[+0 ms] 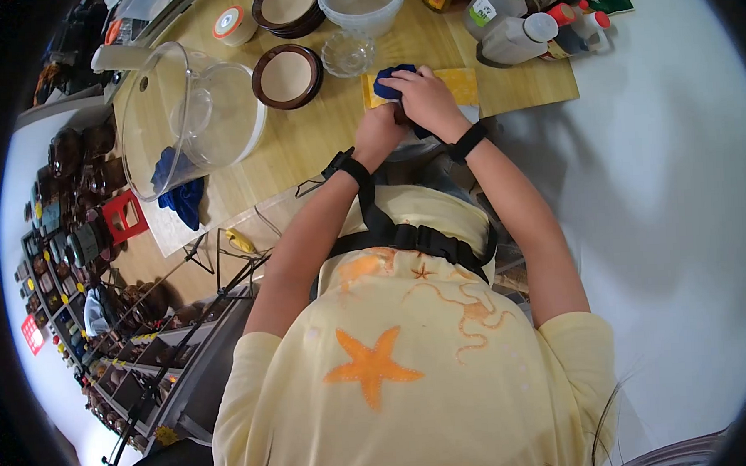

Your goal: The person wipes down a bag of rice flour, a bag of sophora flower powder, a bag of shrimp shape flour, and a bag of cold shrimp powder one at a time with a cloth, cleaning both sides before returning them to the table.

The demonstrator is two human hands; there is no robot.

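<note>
My right hand (427, 104) is closed over a bunched dark blue cloth (395, 79) at the near table edge. Close beside it, my left hand (379, 133) has its fingers curled in; a dark patch shows between the two hands, and what the left hand grips is hidden. A yellow patterned sheet or packet (460, 86) lies under and beside the cloth. Below the hands, a pale or clear item (413, 150) partly shows at the table edge. Just beyond the hands stands a small clear glass bowl (348, 53).
Brown-rimmed bowls (288, 77) and a translucent plastic tub (361, 7) stand farther back. Left lies a large clear container (156, 126) near another blue cloth (187, 204). Several bottles (514, 41) crowd the right corner. A white wall (654, 179) rises at right.
</note>
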